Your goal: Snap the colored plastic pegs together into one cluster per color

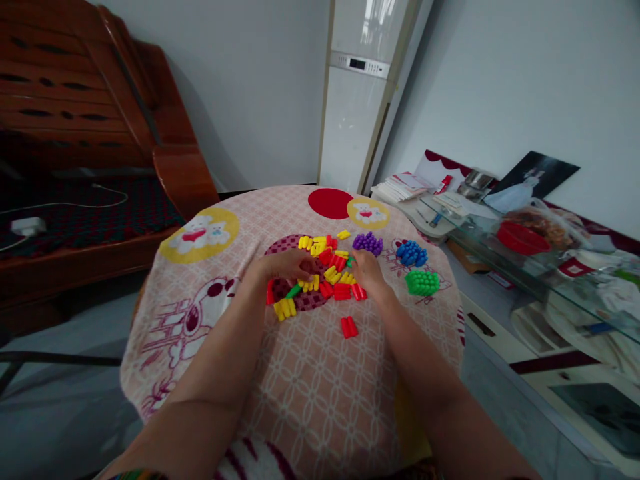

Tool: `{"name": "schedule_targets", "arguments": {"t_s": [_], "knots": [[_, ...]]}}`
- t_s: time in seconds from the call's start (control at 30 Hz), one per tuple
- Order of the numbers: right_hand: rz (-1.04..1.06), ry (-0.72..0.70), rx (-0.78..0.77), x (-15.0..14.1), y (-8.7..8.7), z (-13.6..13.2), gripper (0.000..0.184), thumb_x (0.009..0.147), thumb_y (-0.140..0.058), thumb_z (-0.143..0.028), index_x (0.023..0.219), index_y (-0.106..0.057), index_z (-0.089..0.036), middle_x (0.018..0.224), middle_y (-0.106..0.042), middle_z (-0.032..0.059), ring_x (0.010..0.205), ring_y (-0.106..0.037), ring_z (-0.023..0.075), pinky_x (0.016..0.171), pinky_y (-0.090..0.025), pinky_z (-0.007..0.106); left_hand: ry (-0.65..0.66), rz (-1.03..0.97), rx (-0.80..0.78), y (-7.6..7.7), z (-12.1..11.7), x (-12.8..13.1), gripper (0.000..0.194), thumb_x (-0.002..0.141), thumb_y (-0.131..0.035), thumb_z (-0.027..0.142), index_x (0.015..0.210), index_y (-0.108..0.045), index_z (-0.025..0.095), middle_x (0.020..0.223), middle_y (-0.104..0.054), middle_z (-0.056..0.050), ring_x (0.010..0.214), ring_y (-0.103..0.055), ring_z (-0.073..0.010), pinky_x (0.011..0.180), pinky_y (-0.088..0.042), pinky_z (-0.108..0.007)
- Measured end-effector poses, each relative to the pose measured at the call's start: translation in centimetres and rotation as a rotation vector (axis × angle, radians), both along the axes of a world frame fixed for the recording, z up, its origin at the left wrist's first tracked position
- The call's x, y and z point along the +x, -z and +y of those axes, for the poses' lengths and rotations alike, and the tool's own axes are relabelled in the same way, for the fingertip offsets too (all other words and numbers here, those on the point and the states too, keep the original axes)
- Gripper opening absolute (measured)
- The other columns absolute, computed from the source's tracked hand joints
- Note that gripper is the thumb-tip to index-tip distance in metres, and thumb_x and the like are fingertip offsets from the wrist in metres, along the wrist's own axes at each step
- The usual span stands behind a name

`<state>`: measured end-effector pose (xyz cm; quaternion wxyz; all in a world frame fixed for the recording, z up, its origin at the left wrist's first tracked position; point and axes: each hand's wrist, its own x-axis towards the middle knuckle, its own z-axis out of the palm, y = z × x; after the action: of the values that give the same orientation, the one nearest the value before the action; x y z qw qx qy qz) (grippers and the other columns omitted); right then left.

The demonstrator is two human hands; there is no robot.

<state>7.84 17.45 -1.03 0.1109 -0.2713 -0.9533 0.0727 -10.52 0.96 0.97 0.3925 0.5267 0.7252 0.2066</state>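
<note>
My left hand (291, 265) reaches over the left part of a pile of small plastic building pieces. Its fingers curve downward with thumb and fingers apart, beside yellow pieces (310, 284) and a single green piece (294, 291). At the pile's right side, my right hand (367, 271) has its fingertips closed on a small green piece (351, 262), partly hidden by the fingers. Red pieces (343, 292) and more yellow pieces (332, 274) lie mixed between the hands. One red pair (349, 327) lies apart, nearer to me.
Purple (368, 243), blue (411, 253) and green clusters (423, 283) sit to the right on the round table's patterned cloth (320, 373). A cluttered glass-topped cabinet (520, 257) stands at right. Left is a wooden bench (183, 177); behind stands a tall white appliance (355, 120).
</note>
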Motion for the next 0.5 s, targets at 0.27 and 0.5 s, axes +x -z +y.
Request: {"name": "schedule_targets", "arguments": {"t_s": [0.27,0.5], "knots": [[-0.024,0.129,0.004,2.3,-0.1,0.0,0.023,0.081,-0.055,-0.009,0.091,-0.074,-0.017,0.093,-0.073,0.01,0.087,-0.064,0.0209,0.071,-0.04,0.027,0.027,0.036,-0.036,-1.4,-0.7,0.8,0.074,0.062,-0.078,0.035,0.132,-0.058,0.025,0.109,-0.068,-0.007,0.085,-0.067,-0.0206,0.062,-0.053,-0.021],[0.434,0.1,-0.122,11.8,1.3,1.8,0.023,0.079,-0.056,-0.025,0.091,-0.075,-0.018,0.086,-0.073,0.0073,0.078,-0.064,0.0198,0.073,-0.048,0.029,-0.059,0.118,-0.114,-0.5,-0.8,-0.2,0.081,0.063,-0.077,0.024,0.14,-0.052,0.028,0.12,-0.064,-0.009,0.084,-0.069,-0.0221,0.06,-0.054,-0.022]]}}
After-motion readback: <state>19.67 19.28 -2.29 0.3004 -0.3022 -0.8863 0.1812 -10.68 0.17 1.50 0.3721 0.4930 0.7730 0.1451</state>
